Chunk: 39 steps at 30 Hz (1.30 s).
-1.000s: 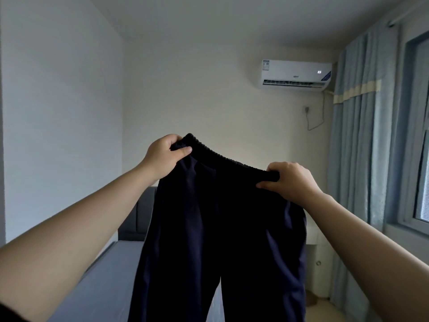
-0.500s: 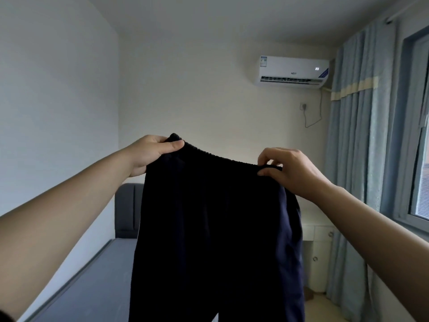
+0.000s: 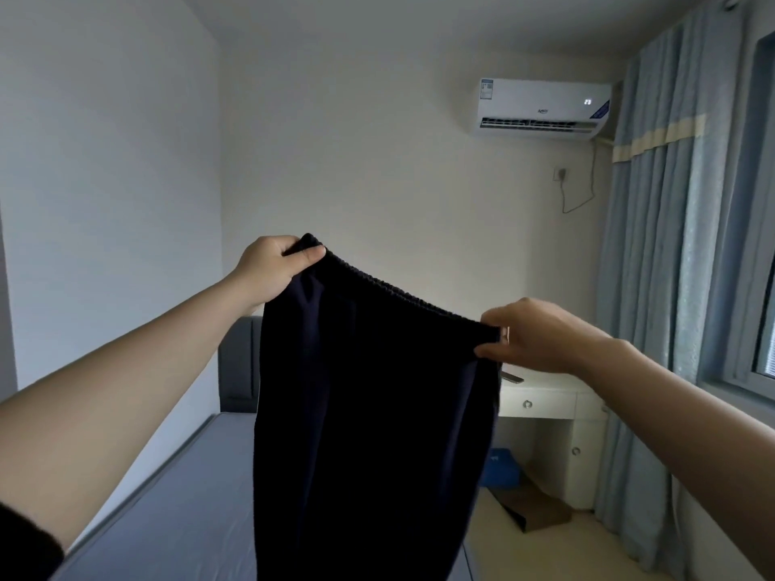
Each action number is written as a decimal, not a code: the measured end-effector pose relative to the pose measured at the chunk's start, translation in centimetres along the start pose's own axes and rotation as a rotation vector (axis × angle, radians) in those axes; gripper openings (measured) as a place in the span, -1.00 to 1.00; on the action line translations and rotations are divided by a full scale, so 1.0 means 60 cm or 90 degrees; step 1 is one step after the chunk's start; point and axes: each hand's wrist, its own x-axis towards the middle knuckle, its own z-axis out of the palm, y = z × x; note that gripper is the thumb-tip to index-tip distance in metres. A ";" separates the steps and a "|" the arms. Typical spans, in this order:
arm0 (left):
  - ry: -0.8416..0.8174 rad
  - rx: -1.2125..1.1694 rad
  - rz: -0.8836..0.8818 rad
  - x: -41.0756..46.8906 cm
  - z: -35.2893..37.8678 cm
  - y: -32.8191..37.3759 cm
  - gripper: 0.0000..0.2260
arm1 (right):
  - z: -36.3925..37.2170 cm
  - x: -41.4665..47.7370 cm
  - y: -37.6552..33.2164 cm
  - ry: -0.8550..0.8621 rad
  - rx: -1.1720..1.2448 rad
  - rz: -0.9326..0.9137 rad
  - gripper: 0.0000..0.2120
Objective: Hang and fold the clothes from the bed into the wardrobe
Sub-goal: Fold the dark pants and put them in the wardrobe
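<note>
Our left hand [image 3: 274, 268] pinches one end of the elastic waistband [image 3: 398, 289], thumb over the fabric. Our right hand [image 3: 541, 335], lower, pinches the very corner of the other end, where a second ago it gripped over the top of the band. The dark trousers [image 3: 369, 413] hang stretched between both hands above the bed [image 3: 167, 517], the legs now together rather than parted. We judge them squared up for folding; the wardrobe is out of view.
</note>
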 end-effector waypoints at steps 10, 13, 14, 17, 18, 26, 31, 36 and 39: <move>-0.124 -0.014 -0.040 -0.024 -0.012 -0.020 -0.85 | -0.003 0.042 0.027 0.191 0.331 0.109 -0.63; -0.183 -0.088 -0.081 -0.031 -0.015 -0.009 -0.81 | 0.011 0.050 0.015 0.264 0.464 0.160 -0.76; -0.205 -0.109 -0.103 -0.035 -0.017 -0.005 -0.80 | 0.013 0.051 0.010 0.272 0.539 0.172 -0.76; -0.263 -0.150 -0.156 -0.045 -0.023 0.007 -0.71 | 0.016 0.055 -0.001 0.283 0.710 0.183 -0.74; -0.284 -0.152 -0.167 -0.048 -0.024 0.011 -0.68 | 0.017 0.056 -0.003 0.285 0.729 0.180 -0.74; -0.119 0.018 -0.123 -0.048 -0.003 -0.001 -0.62 | 0.025 0.053 0.002 0.301 0.582 0.189 -0.86; -0.029 0.065 -0.104 -0.048 0.021 0.000 -0.63 | 0.034 0.054 -0.006 0.335 0.569 0.234 -0.87; -0.002 -0.011 -0.146 -0.045 0.040 0.021 -0.71 | 0.024 0.058 -0.028 0.356 0.582 0.305 -0.85; -0.001 -0.132 -0.226 -0.053 0.064 0.032 -0.77 | 0.021 0.053 -0.056 0.369 0.604 0.341 -0.86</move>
